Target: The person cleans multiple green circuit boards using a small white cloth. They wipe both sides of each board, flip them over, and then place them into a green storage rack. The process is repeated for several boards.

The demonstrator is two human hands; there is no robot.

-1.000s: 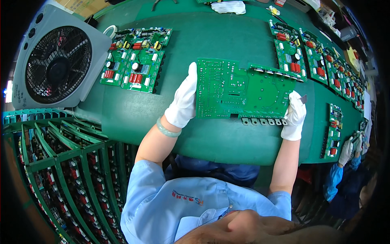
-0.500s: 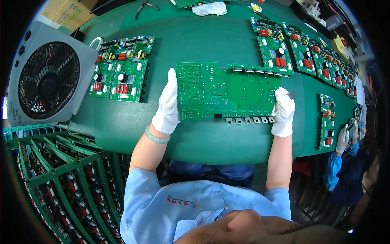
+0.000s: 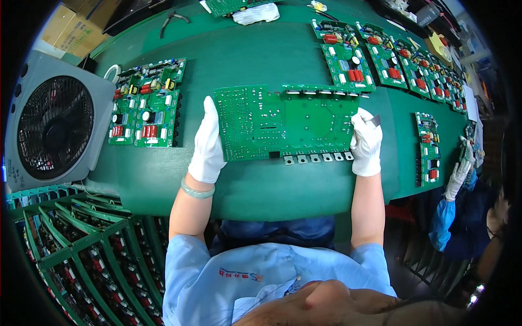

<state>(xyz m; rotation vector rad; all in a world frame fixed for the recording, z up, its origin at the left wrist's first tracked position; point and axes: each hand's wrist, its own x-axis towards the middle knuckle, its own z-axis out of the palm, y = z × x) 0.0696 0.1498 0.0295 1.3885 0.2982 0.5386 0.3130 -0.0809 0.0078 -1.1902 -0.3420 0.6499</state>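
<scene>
A green circuit board point(image 3: 315, 122) is held up over the table with its solder side towards me. Several metal-tabbed parts stick out along its near edge, and another row shows along its far edge. My left hand point(image 3: 208, 144), in a white glove, grips the board's left edge, its thumb upright along that side. At the right edge my gloved right hand point(image 3: 366, 142) is closed on the board. A small flat grey piece point(image 3: 376, 119) pokes out from the right hand's fingers; its kind cannot be made out. The board's component side is hidden.
Two populated boards point(image 3: 155, 117) lie at left, near a grey fan point(image 3: 57, 127). More boards point(image 3: 348, 65) line the far right, and a single one point(image 3: 428, 149) lies nearer. Pliers point(image 3: 174, 22) and a white cloth point(image 3: 255, 14) lie far back. A green rack point(image 3: 81, 239) stands lower left. A co-worker's gloved hand point(image 3: 459, 176) is at right.
The whole scene has shifted in the picture, the table things leftward. My hands keep their hold on the board, which is turned much the same way. The co-worker's hand has changed its pose.
</scene>
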